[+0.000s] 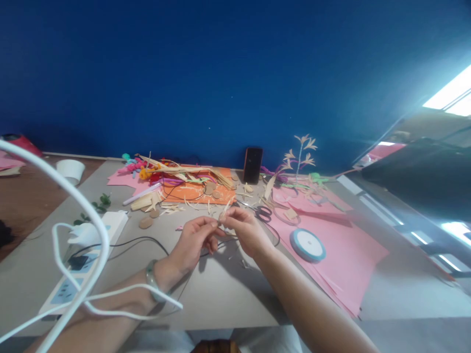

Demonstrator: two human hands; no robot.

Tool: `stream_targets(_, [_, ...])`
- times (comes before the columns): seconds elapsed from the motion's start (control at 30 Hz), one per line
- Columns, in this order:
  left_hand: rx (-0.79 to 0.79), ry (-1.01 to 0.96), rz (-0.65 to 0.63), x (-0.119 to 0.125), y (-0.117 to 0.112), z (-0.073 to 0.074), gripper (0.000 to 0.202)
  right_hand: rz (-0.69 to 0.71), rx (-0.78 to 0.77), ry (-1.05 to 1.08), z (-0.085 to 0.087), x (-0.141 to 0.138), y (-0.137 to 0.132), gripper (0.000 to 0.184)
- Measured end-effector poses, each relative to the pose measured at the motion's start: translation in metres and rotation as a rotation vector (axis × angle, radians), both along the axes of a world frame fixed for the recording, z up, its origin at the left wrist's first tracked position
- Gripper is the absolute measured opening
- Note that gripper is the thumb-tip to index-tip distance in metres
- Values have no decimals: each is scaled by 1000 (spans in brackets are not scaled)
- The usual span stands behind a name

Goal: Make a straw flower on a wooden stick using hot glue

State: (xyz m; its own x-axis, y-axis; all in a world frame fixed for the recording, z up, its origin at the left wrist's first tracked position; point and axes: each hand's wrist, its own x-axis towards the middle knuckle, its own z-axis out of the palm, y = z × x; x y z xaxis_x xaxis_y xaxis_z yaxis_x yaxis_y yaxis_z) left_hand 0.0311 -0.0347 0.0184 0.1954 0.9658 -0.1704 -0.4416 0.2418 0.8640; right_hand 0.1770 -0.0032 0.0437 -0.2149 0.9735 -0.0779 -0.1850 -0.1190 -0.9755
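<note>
My left hand (195, 238) and my right hand (247, 229) meet over the middle of the table, fingertips pinched close together. A thin pale strip (225, 207), like dried husk, sticks up from the right fingertips. What the left fingers pinch is too small to make out. Just beyond my hands lie loose pale scraps (172, 208) and a pair of dark-handled scissors (263, 214). A flower stem with several pale husk-like blossoms (308, 161) stands upright at the back right.
A blue-rimmed ribbon spool (308, 245) rests on pink sheets (346, 255) to the right. A phone (253, 165) leans against the blue wall. Orange sheets (198, 192) lie at the back. A power strip (110, 228) and a white cable (99, 230) occupy the left.
</note>
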Motion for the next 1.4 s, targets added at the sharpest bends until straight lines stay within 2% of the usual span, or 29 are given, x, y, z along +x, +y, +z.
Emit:
stream_targets(0.23, [2, -4, 10, 0, 1, -4, 27, -4, -12, -26, 1, -1, 0, 21])
stream_targets(0.5, [8, 2, 20, 0, 2, -4, 27, 75, -27, 28, 1, 2, -1, 16])
stream_targets(0.77, [40, 28, 48, 1, 3, -5, 25, 18, 17, -39, -1, 1, 0, 14])
stream_targets(0.87, [84, 59, 82, -1, 6, -4, 22, -51, 48, -73, -3, 5, 6, 16])
stream_targets(1.07, [143, 85, 247, -11, 16, -1, 22, -330, 212, -203, 0, 21, 20, 18])
stream_targets(1.17, [161, 94, 318, -17, 22, 1, 22, -405, 307, -308, 3, 28, 24, 17])
stream_targets(1.3, [186, 95, 388, -23, 28, 3, 24, -378, 401, -465, -1, 30, 26, 15])
stream_targets(1.4, [180, 86, 425, -24, 31, 1, 26, -241, 488, -666, -7, 27, 28, 10])
